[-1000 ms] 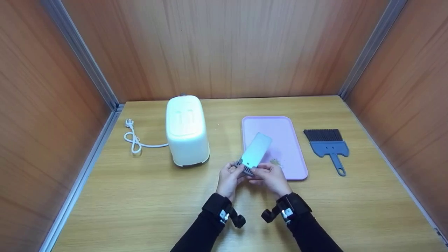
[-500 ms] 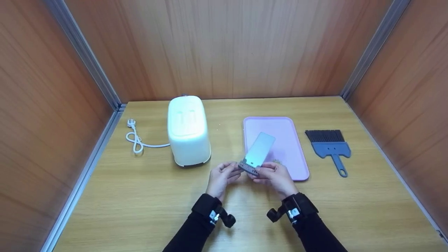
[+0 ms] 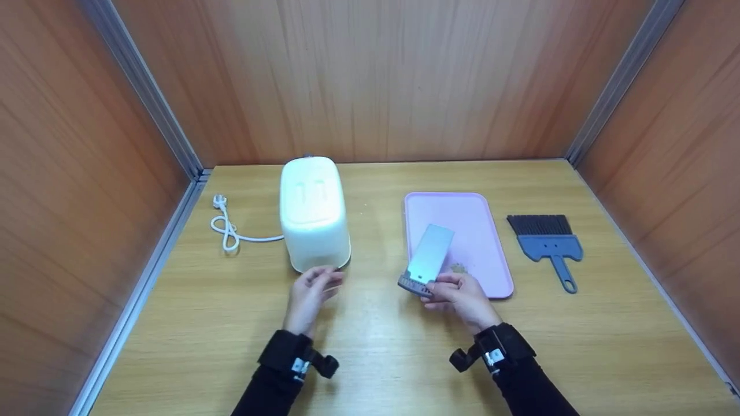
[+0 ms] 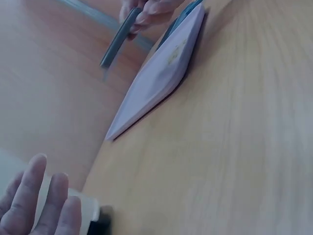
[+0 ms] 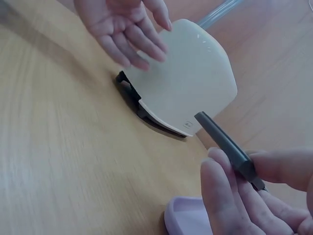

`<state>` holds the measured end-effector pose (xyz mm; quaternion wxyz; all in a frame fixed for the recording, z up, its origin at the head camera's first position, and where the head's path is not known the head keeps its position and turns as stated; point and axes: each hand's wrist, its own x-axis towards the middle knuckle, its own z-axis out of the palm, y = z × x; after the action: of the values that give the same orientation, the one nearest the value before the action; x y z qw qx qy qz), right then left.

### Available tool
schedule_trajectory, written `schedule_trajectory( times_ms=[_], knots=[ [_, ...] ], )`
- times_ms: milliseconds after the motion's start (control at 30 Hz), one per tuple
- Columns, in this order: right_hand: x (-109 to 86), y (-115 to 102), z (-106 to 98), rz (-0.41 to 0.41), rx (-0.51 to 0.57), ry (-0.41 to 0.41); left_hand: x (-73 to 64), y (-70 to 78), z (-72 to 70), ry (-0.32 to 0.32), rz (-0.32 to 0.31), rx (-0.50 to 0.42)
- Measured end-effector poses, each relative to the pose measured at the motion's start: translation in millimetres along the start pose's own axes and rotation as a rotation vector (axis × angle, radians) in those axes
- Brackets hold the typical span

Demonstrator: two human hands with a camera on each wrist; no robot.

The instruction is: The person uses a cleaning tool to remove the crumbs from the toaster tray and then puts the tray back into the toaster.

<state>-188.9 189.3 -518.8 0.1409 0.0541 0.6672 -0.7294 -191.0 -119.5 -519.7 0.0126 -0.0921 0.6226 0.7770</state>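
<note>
My right hand pinches a toaster's crumb tray between thumb and fingers at its dark slotted handle end. The flat, pale metal part of it tilts up over the near left of a purple tray, on which a small heap of crumbs lies. Nothing is held in my left hand; it is at the front of a white toaster, fingers loosely bent. In the right wrist view, a dark slot shows at the toaster's base. Whether the left fingers touch the toaster, I cannot tell.
A blue brush with dark bristles lies to the right of the purple tray. The toaster's white cord and plug lie coiled on its left. Wooden panels enclose the table at the back and sides.
My left hand has let go of the crumb tray's handle and moved left to the toaster's front. My right hand keeps holding the crumb tray, having shifted slightly right.
</note>
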Motion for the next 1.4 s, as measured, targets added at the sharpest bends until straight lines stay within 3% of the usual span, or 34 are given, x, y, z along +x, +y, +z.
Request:
schedule_trajectory(
  times_ms=[167, 367, 600, 733, 1000, 1233, 1400],
  knots=[
    [-4.6, 6, -1, 0.028, -0.023, -0.054, 4.0, 24.3, -34.7, 0.124, 0.038, 0.086],
    [-11.3, 12, 1, 0.071, -0.064, -0.110, 18.4, 48.9, -66.3, 0.220, 0.049, 0.169],
    [-18.9, 15, 6, 0.087, -0.033, -0.145, 47.1, 73.0, -78.7, 0.277, 0.153, 0.392],
    [-23.5, 19, 12, 0.089, -0.022, -0.171, 67.1, 90.2, -81.9, 0.243, 0.124, 0.484],
    [-29.9, 26, 32, 0.121, -0.044, -0.219, 100.2, 124.7, -81.2, 0.117, 0.074, 0.552],
    [-36.1, 34, 49, 0.130, -0.050, -0.245, 123.6, 120.9, -62.3, 0.006, -0.044, 0.653],
    [-39.5, 39, 60, 0.118, -0.041, -0.293, 131.7, 114.8, -50.7, -0.058, -0.039, 0.673]
  ],
)
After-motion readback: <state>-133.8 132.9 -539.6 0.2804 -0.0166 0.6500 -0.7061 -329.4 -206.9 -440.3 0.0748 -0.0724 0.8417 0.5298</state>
